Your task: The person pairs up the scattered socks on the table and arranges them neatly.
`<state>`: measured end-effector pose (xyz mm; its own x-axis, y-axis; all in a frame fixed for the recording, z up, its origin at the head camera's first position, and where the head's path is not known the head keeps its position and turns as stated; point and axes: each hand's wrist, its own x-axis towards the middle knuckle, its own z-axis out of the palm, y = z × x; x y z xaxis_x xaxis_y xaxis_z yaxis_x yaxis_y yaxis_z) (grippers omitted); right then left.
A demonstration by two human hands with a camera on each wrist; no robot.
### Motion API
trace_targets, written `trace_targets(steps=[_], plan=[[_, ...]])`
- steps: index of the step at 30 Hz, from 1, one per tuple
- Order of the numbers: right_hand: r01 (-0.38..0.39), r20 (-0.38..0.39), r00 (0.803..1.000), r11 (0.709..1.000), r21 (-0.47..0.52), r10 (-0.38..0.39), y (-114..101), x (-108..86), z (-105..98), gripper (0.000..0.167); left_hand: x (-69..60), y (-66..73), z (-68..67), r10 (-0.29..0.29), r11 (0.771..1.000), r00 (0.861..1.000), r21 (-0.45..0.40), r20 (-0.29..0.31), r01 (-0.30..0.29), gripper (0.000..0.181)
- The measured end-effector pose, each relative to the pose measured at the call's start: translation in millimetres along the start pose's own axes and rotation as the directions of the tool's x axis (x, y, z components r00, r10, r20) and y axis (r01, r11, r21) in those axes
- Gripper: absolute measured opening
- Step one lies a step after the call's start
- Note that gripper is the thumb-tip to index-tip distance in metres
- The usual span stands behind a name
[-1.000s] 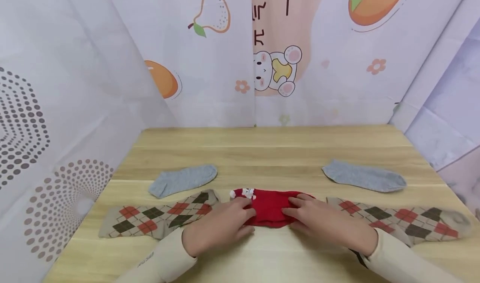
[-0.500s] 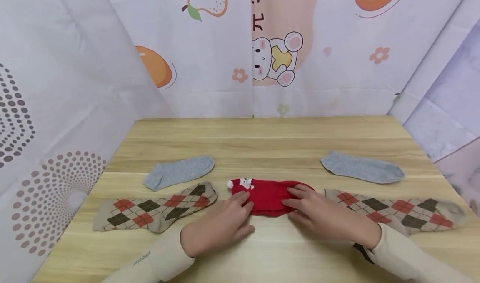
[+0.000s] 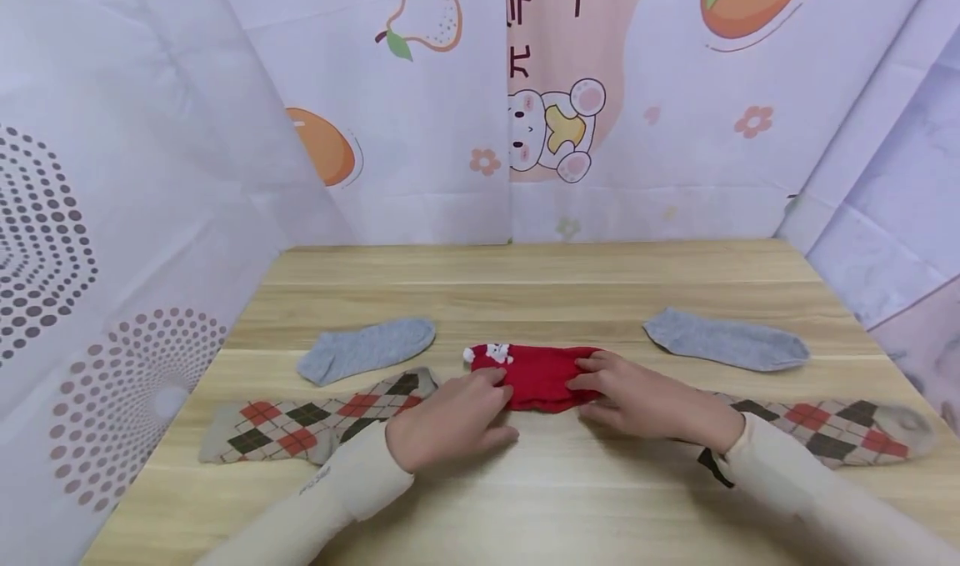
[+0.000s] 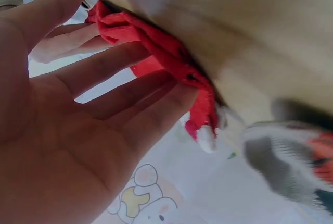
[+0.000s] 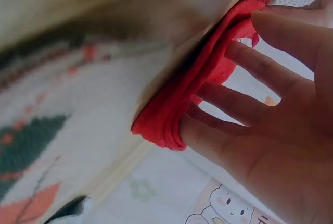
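Note:
A red sock (image 3: 542,376) with a white furry-looking figure at its left end lies flat across the middle of the wooden table. My left hand (image 3: 456,420) touches its near left part with extended fingers. On the right end rest the fingers of my right hand (image 3: 651,398), which cover that end in part. Both wrist views show nearly straight fingers against the red sock (image 4: 174,62), palms facing the cameras. From the right wrist side, the red sock (image 5: 166,107) appears as several stacked folds or layers.
An argyle sock (image 3: 306,414) lies left of the hands, partly behind the left one; another argyle sock (image 3: 832,428) lies right, partly under the right forearm. Farther back are two grey ankle socks, one left (image 3: 371,349) and one right (image 3: 727,341). A printed curtain (image 3: 420,157) borders the table's back edge.
The red sock has shifted a little away from me, toward the table's back, with both hands moving along on it. The grey and argyle socks keep their places.

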<state>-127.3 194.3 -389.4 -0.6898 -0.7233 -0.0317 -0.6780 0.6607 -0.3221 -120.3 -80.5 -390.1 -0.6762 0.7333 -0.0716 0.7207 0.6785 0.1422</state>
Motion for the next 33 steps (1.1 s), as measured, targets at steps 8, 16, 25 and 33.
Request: trace_targets(steps=[8,16,25,33], plan=[[0.0,0.002,1.0,1.0,0.025,-0.001,18.4,15.3,-3.8,0.033,24.4,-13.2,-6.1,0.009,0.999,0.999,-0.033,0.032,-0.008,0.031],[0.021,-0.026,0.999,0.999,0.044,-0.02,46.2,40.4,-8.0,0.026,44.6,-26.8,-11.8,-0.054,0.986,0.995,-0.153,0.083,0.066,0.023],[-0.05,-0.025,0.998,0.989,0.137,0.054,79.7,65.8,-25.1,0.014,78.7,-46.7,-18.6,-0.081,0.989,0.99,-0.115,0.115,0.094,0.026],[-0.081,-0.059,0.994,0.988,0.13,0.09,94.6,81.1,-34.4,0.014,102.5,-66.3,-29.1,-0.117,0.978,0.98,-0.154,0.164,0.143,0.027]])
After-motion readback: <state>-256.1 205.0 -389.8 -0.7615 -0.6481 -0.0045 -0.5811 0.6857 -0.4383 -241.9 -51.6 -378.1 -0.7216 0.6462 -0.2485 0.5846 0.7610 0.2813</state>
